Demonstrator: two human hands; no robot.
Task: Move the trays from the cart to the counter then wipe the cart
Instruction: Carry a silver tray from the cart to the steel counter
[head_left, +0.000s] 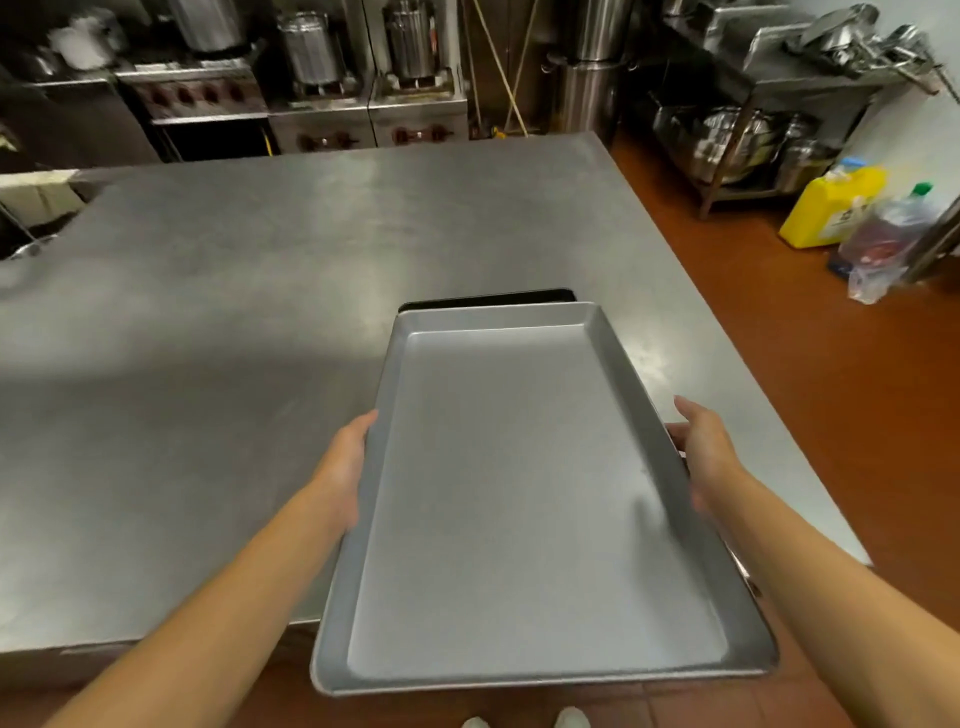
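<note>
Fingers of left hand (345, 467) and right hand (698, 449) wrap under long edges of grey tray (524, 499), thumbs on rims, holding it over steel counter (234, 291) front edge; dark tray (488, 300) edge shows beneath far end; yellow jug (831, 208) on floor right

Steel counter (249, 291): its broad top is bare from the left edge across to the far right corner, giving open passage. The sole obstruction on it, near the right edge, is a dark tray (488, 300), mostly hidden beneath the silver tray (524, 493) gripped at both long sides by the left hand (345, 467) and right hand (698, 447). Past the right edge, floor bottles (852, 218) and a pot rack (737, 145) stand well apart.
</note>
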